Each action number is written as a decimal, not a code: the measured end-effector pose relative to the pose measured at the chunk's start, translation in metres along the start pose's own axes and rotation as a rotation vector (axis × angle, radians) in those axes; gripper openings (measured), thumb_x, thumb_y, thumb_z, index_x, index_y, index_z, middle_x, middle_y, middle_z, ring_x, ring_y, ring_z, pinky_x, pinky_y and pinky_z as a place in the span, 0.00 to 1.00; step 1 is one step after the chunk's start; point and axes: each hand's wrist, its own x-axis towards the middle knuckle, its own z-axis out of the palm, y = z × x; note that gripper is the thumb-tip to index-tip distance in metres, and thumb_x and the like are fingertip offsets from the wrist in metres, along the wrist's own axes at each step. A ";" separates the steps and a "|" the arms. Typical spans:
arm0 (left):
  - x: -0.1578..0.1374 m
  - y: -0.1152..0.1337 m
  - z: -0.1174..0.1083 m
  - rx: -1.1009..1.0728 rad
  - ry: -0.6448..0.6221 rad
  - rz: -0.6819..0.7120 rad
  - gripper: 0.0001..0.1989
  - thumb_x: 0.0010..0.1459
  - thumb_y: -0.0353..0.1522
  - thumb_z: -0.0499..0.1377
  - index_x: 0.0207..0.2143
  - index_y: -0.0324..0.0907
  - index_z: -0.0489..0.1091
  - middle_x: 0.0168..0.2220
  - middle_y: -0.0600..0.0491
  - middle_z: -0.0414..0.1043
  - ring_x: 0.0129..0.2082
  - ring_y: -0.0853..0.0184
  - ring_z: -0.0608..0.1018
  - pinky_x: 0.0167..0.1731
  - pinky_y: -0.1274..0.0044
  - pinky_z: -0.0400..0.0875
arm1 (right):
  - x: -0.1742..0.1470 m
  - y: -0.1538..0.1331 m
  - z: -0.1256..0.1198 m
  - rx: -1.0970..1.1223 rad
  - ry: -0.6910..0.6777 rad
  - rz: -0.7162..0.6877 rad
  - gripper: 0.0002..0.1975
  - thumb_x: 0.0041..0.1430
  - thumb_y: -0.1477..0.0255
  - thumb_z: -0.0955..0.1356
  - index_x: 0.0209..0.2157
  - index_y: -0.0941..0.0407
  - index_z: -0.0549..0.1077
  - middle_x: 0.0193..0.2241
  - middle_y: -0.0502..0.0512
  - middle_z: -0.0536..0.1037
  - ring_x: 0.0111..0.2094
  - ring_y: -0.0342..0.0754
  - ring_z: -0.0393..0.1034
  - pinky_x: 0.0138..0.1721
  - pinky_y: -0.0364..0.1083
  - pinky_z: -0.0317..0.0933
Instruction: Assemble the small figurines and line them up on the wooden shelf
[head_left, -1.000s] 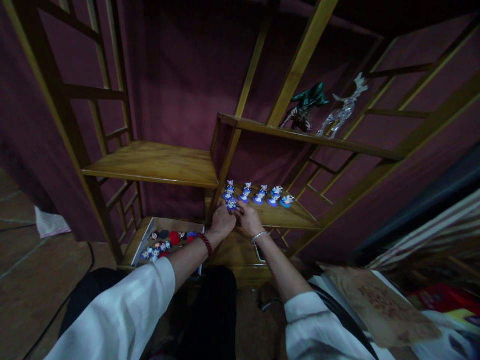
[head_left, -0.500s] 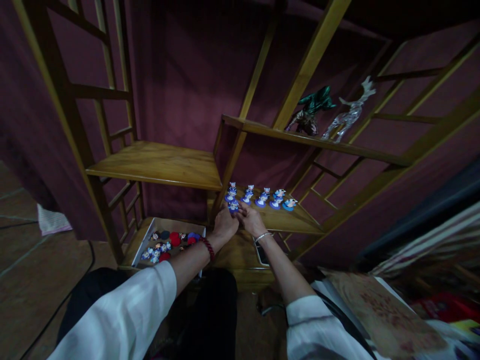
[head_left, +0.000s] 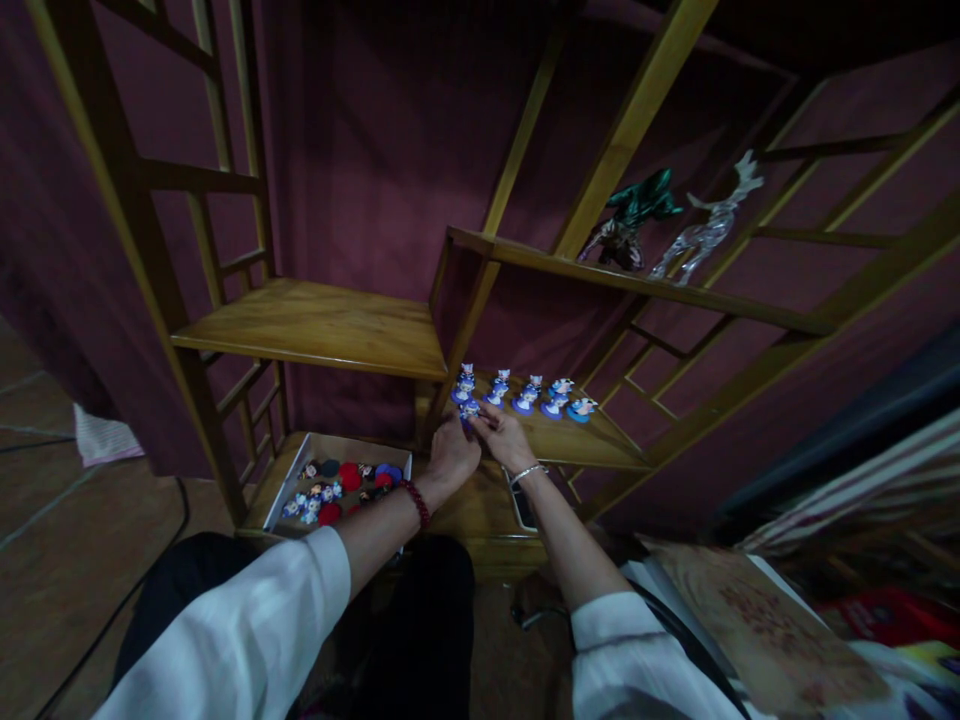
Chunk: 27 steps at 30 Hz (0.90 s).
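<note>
A small blue-and-white figurine [head_left: 469, 410] is at the front left corner of the lower right shelf [head_left: 585, 440]. My left hand [head_left: 454, 448] is closed at its near side, with the fingertips partly hidden behind the hand. From the right, my right hand [head_left: 504, 436] pinches the same figurine with thumb and fingers. Just behind and to the right stand several similar figurines [head_left: 526, 396] on round purple-blue bases, in rows. One at the right end has a lighter blue base [head_left: 581, 408].
A shallow white box [head_left: 281, 490] of red, black and blue-white figurines lies at lower left. A phone [head_left: 523, 505] rests below the shelf. Green [head_left: 637, 210] and clear deer-like [head_left: 705, 230] ornaments stand on the upper shelf. Wooden posts and a bare-topped left shelf [head_left: 322, 325] surround my reach.
My right hand has shifted slightly left, closer against the figurine. The view has moved a little; the other figurines keep their places.
</note>
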 end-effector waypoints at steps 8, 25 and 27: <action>-0.016 -0.007 -0.003 0.322 -0.060 0.317 0.21 0.47 0.21 0.49 0.46 0.33 0.64 0.48 0.42 0.63 0.50 0.62 0.65 0.52 0.73 0.58 | 0.004 0.007 0.001 -0.108 0.076 0.001 0.14 0.47 0.65 0.67 0.36 0.56 0.73 0.33 0.52 0.78 0.34 0.48 0.73 0.41 0.49 0.66; -0.012 -0.009 -0.004 0.456 -0.159 0.446 0.21 0.47 0.23 0.50 0.46 0.25 0.64 0.49 0.35 0.63 0.53 0.57 0.62 0.56 0.70 0.50 | 0.006 0.008 0.000 -0.285 0.082 -0.062 0.12 0.50 0.64 0.65 0.33 0.56 0.73 0.33 0.53 0.77 0.34 0.48 0.71 0.41 0.48 0.64; -0.012 -0.010 -0.005 0.460 -0.153 0.457 0.21 0.47 0.23 0.50 0.45 0.24 0.64 0.49 0.34 0.63 0.53 0.57 0.62 0.56 0.69 0.50 | 0.005 0.008 0.000 -0.294 0.086 -0.054 0.12 0.50 0.65 0.65 0.35 0.55 0.73 0.34 0.53 0.77 0.34 0.48 0.71 0.40 0.48 0.64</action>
